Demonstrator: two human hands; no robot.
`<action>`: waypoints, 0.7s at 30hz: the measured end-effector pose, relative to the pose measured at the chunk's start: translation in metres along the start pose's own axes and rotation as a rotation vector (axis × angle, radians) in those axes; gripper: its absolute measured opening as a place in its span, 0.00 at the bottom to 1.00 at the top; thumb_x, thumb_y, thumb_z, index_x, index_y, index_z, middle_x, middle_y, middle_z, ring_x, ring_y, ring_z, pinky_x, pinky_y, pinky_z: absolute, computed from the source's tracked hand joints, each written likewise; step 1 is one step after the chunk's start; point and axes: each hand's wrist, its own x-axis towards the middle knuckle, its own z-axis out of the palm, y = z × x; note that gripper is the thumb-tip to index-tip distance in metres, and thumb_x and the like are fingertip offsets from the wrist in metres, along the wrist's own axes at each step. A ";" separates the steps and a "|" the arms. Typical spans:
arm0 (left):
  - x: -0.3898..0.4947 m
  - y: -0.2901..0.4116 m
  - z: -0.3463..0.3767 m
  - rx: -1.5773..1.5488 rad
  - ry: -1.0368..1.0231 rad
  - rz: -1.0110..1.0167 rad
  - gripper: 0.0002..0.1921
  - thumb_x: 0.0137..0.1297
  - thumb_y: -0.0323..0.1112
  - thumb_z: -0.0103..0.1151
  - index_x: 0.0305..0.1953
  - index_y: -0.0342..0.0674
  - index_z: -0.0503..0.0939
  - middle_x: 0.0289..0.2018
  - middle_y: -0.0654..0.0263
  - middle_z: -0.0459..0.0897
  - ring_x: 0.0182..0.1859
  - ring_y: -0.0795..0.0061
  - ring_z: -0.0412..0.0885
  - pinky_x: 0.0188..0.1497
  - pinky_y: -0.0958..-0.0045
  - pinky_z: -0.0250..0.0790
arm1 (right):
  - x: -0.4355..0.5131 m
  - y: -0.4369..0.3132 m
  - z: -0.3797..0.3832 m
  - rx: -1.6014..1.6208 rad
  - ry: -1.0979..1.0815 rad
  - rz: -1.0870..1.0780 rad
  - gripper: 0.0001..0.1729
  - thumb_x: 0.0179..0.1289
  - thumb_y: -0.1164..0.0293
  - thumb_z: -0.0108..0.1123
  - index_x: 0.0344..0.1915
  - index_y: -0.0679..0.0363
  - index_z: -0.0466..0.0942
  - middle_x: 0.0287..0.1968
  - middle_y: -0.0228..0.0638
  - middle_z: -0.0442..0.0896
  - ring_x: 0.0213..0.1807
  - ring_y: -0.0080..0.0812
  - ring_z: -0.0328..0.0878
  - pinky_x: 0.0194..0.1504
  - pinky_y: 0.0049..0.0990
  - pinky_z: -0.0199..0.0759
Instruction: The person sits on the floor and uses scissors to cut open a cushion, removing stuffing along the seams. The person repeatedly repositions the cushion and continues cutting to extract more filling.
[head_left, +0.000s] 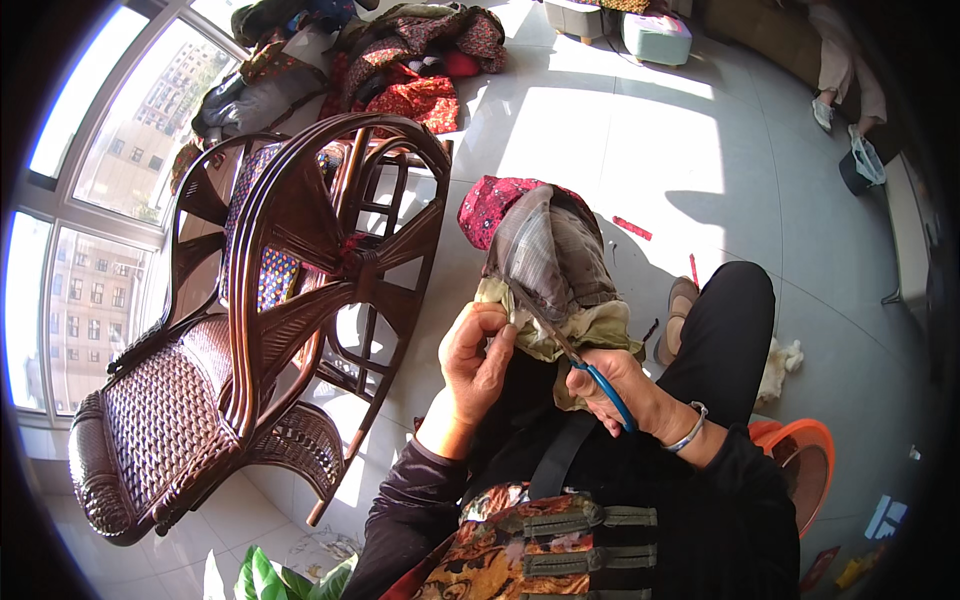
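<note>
A bundle of padded cloth (551, 244), grey-brown striped with a red patterned part and a pale green lining, lies over my lap and knee. My left hand (480, 352) pinches the edge of the pale green lining (493, 294) between thumb and fingers. In my right hand (622, 390) is a pair of scissors (559, 337) with blue handles. Their blades point up and left across the cloth near my left fingertips; whether they are parted is unclear. White wadding (600, 319) shows at the cloth's lower edge.
A brown wicker rocking chair (300, 300) stands at left, with heaped clothes (420, 67) beyond it. Red scraps (632, 228) and white wadding (780, 367) lie on the tiled floor. An orange basket (825, 457) is at right. A person's legs (840, 67) show at upper right.
</note>
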 end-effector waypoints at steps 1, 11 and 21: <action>-0.001 -0.001 -0.001 -0.042 -0.006 -0.011 0.03 0.62 0.17 0.57 0.34 0.30 0.75 0.34 0.62 0.76 0.33 0.74 0.71 0.38 0.76 0.65 | -0.001 0.001 0.000 0.018 0.014 0.034 0.31 0.63 0.41 0.61 0.26 0.60 0.71 0.13 0.21 0.67 0.10 0.14 0.66 0.10 0.16 0.63; 0.011 0.004 0.000 0.065 -0.018 -0.146 0.05 0.61 0.19 0.61 0.34 0.32 0.75 0.33 0.66 0.75 0.30 0.83 0.72 0.32 0.81 0.67 | 0.004 0.002 -0.006 0.044 -0.010 0.005 0.33 0.61 0.37 0.59 0.23 0.55 0.66 0.13 0.21 0.65 0.11 0.14 0.65 0.12 0.16 0.64; 0.050 0.002 0.003 0.014 -0.079 -0.423 0.06 0.65 0.25 0.64 0.33 0.32 0.77 0.24 0.73 0.78 0.27 0.88 0.74 0.28 0.81 0.68 | 0.005 0.008 -0.007 0.019 0.047 -0.011 0.33 0.61 0.36 0.59 0.25 0.56 0.66 0.13 0.21 0.65 0.11 0.14 0.64 0.12 0.17 0.65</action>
